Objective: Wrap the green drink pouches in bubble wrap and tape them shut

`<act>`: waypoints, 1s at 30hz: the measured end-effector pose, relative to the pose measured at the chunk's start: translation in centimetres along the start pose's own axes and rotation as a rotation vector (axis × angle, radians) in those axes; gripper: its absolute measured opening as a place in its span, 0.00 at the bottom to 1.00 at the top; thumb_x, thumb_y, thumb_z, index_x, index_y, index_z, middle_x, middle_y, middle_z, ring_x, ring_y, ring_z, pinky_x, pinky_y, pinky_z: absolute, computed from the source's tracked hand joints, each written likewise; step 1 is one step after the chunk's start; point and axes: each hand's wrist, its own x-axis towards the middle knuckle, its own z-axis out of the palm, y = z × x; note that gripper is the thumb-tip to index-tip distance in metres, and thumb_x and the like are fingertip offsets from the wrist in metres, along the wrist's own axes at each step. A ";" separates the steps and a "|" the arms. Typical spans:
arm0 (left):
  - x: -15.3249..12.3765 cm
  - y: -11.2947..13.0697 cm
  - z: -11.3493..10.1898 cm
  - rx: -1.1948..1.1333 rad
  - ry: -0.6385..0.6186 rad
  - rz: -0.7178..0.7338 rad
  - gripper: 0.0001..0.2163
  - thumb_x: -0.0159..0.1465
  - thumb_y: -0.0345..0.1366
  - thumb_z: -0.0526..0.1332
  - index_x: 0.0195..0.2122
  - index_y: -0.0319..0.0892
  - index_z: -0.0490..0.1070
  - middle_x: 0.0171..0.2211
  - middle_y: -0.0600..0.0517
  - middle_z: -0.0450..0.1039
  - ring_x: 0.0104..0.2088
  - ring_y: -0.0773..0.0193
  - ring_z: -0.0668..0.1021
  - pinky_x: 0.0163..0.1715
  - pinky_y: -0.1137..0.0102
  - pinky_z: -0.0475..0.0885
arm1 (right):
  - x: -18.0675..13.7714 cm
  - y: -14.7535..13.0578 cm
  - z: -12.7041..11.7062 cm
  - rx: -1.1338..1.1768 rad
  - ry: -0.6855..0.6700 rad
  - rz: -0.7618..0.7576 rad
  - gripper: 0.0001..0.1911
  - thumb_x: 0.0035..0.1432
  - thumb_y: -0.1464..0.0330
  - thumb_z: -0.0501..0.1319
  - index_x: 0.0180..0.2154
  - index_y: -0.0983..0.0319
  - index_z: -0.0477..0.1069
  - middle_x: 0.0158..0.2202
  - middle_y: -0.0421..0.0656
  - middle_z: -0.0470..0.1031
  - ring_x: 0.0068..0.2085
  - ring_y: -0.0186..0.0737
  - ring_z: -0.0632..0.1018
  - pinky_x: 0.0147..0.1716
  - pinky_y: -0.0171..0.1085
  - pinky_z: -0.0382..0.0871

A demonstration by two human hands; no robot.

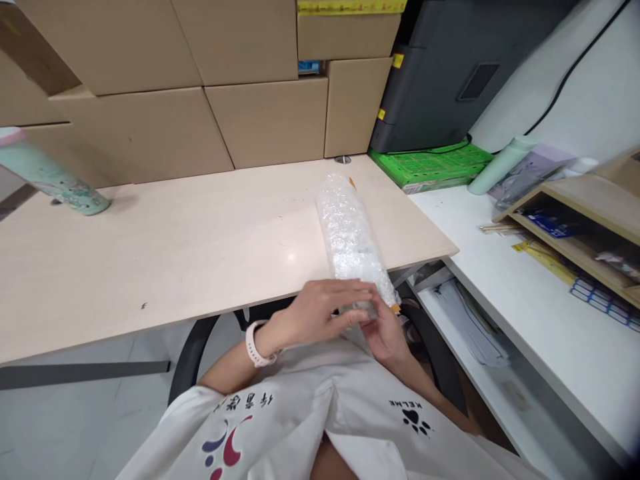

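Observation:
A long bundle of clear bubble wrap (350, 230) lies on the right part of the pale wooden table, its near end reaching past the front edge. What is inside the wrap cannot be made out; bits of orange show at its edges. My left hand (320, 308), with a pale pink band on the wrist, lies across the near end, fingers on top and thumb below. Around the same end from the right, my right hand (384, 330) is cupped with its fingers bent. The two hands meet at the fingertips, which partly hide the end of the wrap.
Cardboard boxes (265, 123) are stacked along the table's back. A green patterned tumbler (65, 177) stands at left. A dark grey case (450, 73) rests over a green box (435, 167). To the right is a white desk (505, 267) with a wooden organizer (590, 200).

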 end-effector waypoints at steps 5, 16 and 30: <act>3.1 -2.5 -6.7 0.160 0.031 0.067 0.22 0.68 0.45 0.56 0.63 0.55 0.65 0.69 0.57 0.55 0.73 0.53 0.50 0.73 0.47 0.37 | -0.7 -1.4 0.1 -0.031 -0.078 -0.093 0.16 0.61 0.56 0.64 0.51 0.47 0.75 0.52 0.36 0.79 0.53 0.51 0.80 0.51 0.55 0.78; 0.7 -4.2 -12.2 0.342 -0.034 0.038 0.43 0.60 0.65 0.57 0.72 0.58 0.42 0.74 0.56 0.37 0.73 0.49 0.46 0.72 0.46 0.32 | -0.8 -4.4 -2.5 -0.211 -0.276 -0.076 0.15 0.53 0.49 0.66 0.39 0.48 0.80 0.39 0.38 0.84 0.58 0.53 0.76 0.52 0.48 0.78; 1.4 -1.4 -4.2 -0.226 0.340 -0.390 0.24 0.70 0.39 0.47 0.68 0.51 0.55 0.61 0.50 0.71 0.60 0.51 0.75 0.56 0.47 0.75 | -1.7 -4.7 1.1 -0.206 -0.241 -0.215 0.20 0.45 0.42 0.68 0.32 0.48 0.75 0.40 0.42 0.83 0.57 0.63 0.76 0.52 0.62 0.75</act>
